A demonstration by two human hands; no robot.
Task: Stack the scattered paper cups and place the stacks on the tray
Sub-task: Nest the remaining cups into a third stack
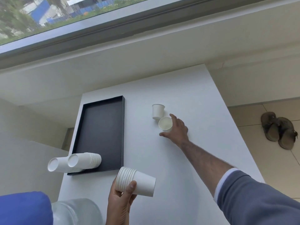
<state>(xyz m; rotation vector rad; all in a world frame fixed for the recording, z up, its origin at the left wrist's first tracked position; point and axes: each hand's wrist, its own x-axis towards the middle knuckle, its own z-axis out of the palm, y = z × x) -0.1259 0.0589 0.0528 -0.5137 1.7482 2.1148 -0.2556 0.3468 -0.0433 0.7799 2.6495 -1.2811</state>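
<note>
Filling most of the view, the white table [186,98] carries a black tray [122,127], which lies long-ways on its left part. Off the tray's near-left corner sit a blue object [24,208] and a clear plastic bottle [76,211], both cut off by the frame edge. Far to the tray's right, down on the tiled floor, lies a pair of brown sandals [279,130]. Two stacks of paper cups lie on their sides across the tray's near-left corner: the outer stack [55,165] juts past the tray's left rim with its base pointing away from the tray, and the inner stack [86,159] lies just beside it, rims over the tray floor. Just off the tray's near-right corner, the left hand [121,202] grips a tilted stack [138,181] above the table, fingers curled round it and thumb laid across the rims. Well to the right of the tray, the right hand [177,129] has its fingers and thumb curled round a single cup [165,124], whose mouth faces the camera. A second loose cup [157,111] stands just beyond it, close against it; whether the two touch cannot be told.
</note>
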